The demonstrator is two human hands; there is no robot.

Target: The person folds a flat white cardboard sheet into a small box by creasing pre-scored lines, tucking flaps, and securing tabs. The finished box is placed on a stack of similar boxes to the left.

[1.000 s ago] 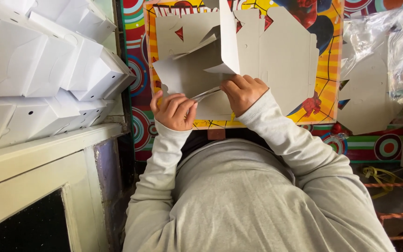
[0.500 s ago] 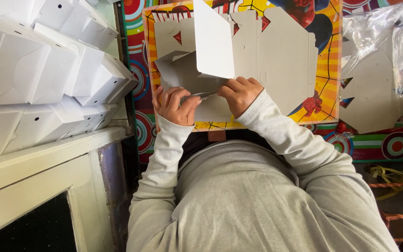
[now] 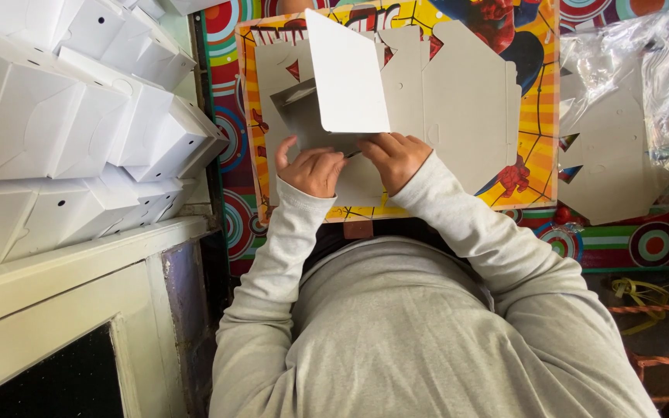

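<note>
One head camera looks steeply down, close (over the wearer's chest).

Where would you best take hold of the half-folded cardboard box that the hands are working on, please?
Probably at its near bottom edge, coming from the person's side. That is where the left hand and right hand pinch the half-folded box now. The edge lies low against the flat blanks, while the white flap stands up loose and would likely bend if gripped.

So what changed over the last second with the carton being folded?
The white flap of the half-folded carton swung up from slanted to upright. Left hand and right hand kept their grip on its lower edge; the flat blanks stayed put.
</note>
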